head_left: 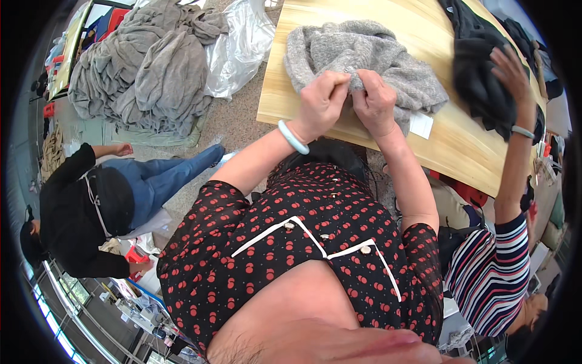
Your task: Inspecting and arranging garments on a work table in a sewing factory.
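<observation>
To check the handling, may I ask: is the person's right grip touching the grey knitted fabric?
Touching. The head view shows the right grip on the grey knitted fabric, its thumb and fingers pinching the cloth.

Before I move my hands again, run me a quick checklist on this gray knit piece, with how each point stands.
1. Left grip pinching the gray knit: ok.
2. Right grip pinching it close beside: ok.
3. Gray knit supported by the wooden table: ok.
4. Gray knit smoothed flat: not ok, it is bunched and folded.
5. White slip attached to the knit: cannot tell.
6. Co-worker's arm apart from the gray knit: ok.
</observation>
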`<state>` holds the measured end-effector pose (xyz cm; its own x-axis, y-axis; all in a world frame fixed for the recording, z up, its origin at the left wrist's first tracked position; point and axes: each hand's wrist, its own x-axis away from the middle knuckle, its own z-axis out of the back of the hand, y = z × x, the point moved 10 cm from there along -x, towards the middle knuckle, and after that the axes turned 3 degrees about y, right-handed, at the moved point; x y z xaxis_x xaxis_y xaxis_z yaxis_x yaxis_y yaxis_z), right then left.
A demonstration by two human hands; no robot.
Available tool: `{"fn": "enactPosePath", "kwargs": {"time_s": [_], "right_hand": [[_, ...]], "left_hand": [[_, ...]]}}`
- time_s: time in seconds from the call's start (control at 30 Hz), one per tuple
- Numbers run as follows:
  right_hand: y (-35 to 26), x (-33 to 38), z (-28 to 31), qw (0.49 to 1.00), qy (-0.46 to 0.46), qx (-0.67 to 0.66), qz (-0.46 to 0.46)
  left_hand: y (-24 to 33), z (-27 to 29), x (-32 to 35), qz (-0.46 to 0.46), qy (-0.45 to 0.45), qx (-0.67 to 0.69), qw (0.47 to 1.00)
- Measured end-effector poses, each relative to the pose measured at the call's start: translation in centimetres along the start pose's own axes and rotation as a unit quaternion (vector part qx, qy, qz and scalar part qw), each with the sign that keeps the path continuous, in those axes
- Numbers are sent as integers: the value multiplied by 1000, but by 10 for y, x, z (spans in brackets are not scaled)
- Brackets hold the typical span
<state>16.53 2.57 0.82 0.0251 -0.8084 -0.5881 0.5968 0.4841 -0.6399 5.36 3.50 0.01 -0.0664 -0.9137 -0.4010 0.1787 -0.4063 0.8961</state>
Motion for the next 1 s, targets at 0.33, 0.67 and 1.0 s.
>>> {"fn": "enactPosePath", "kwargs": {"time_s": [0.33, 0.67, 1.0], "right_hand": [[1, 1, 2, 999, -32, -27, -26], [5, 7, -1, 997, -32, -55, -40], [9, 32, 6, 1000, -13, 10, 22]], "left_hand": [[-43, -22, -10, 204, -267, 76, 939], [-22, -24, -14, -21, -260, -32, 965], [-81, -19, 41, 145, -307, -48, 939]]}}
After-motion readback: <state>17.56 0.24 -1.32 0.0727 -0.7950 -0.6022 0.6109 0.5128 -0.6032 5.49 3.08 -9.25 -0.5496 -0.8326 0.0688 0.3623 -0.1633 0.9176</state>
